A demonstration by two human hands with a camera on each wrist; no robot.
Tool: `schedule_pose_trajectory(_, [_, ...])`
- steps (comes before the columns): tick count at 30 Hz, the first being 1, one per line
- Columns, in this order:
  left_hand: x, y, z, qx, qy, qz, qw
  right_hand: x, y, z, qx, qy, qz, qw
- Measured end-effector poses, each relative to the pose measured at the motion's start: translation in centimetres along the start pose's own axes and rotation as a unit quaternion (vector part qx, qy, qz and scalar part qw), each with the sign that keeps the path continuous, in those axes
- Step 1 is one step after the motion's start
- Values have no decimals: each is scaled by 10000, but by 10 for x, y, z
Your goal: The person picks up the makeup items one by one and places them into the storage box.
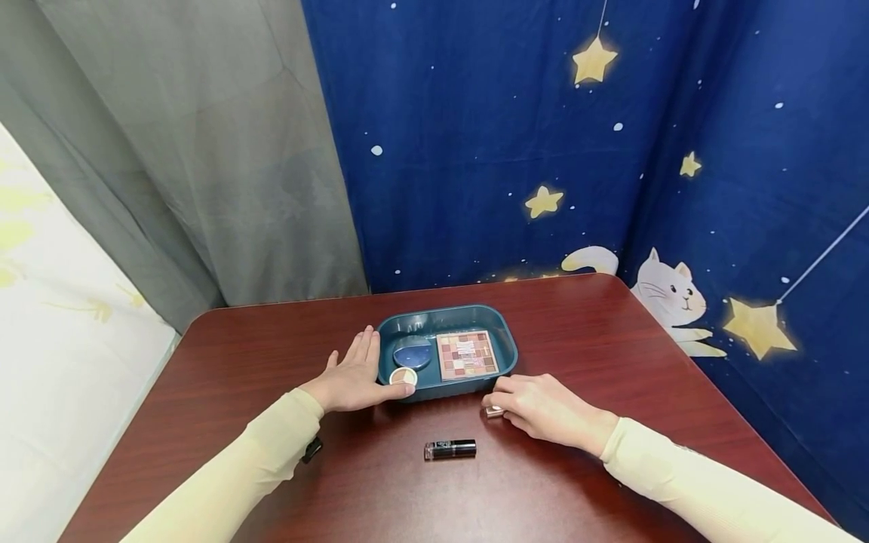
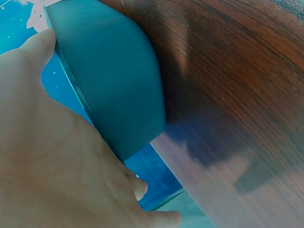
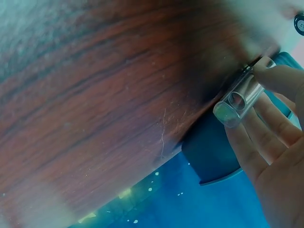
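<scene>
My left hand lies with straight, spread fingers along the left end of a teal tray, its thumb at the front rim. My right hand pinches a small cosmetic tube just in front of the tray's right corner. In the right wrist view the tube has a clear end, held between thumb and fingers. Inside the tray are a checkered makeup palette, a round blue case and a small round compact beside the left thumb.
A black lipstick tube lies on the reddish-brown table in front of the tray. A small black object shows beside the left sleeve. Grey and star-patterned blue curtains hang behind the table.
</scene>
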State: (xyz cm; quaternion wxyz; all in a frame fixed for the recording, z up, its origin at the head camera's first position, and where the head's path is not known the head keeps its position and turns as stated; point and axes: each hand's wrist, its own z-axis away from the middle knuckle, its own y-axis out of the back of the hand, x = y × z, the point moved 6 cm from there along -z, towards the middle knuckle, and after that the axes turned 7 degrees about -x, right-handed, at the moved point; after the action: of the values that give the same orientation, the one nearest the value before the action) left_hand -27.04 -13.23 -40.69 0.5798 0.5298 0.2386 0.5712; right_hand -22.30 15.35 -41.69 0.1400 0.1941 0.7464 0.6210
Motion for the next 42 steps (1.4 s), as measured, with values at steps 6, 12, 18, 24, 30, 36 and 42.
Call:
schedule_pose_trajectory(6, [0,-1,0,10,13,12,10000,-2,1,0,-101,-65,-85,9999])
schedule_pose_trajectory(12, [0,-1,0,29,10,7,10000,-5,5,-1,-100,-52,-236,9997])
schedule_pose_trajectory(18, [-1,-1,0,28,7,-1,10000,-13,13,-5,73,173,-258,9995])
schedule_pose_trajectory(24, [-1,0,0,25,-3,-7,10000,-19,21,-11,98,262,-305,9991])
schedule_pose_trajectory(30, [-1,0,0,41,2,-7,10000,-22,30,-19,207,355,-342,9986])
schedule_pose_trajectory(36, [0,0,1,30,15,-42,10000,-25,41,-29,373,401,-377,9978])
schedule_pose_trajectory(42, [-1,-1,0,52,9,-52,10000,-25,47,-37,337,337,-358,9982])
